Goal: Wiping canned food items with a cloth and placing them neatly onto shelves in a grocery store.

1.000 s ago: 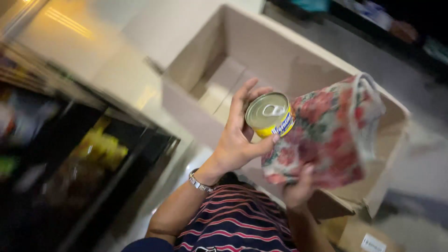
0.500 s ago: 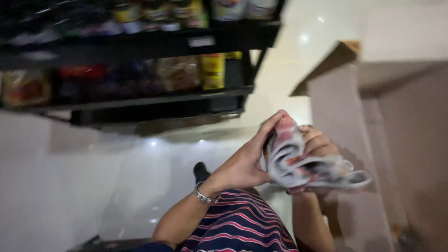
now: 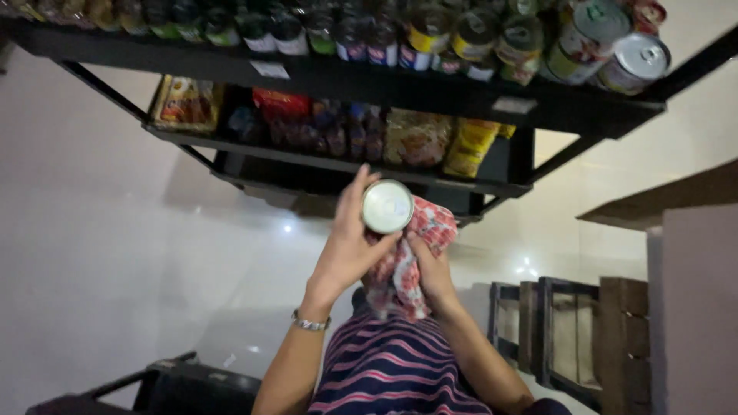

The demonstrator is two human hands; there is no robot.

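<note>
Can [image 3: 387, 206] now lifted before black shelf [image 3: 369, 81], left hand [image 3: 347, 247] grip closed round it, right hand [image 3: 430, 265] clutching floral cloth [image 3: 403, 265].

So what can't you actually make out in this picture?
- Head view: the side of the can is hidden; only its round end faces the camera.
- The right hand is partly covered by the floral cloth.
- The left hand hides the can's far edge.
- Cans on the top shelf are cut off by the frame's upper edge.
- Packets on the lower shelf are too dark and blurred to identify.
</note>
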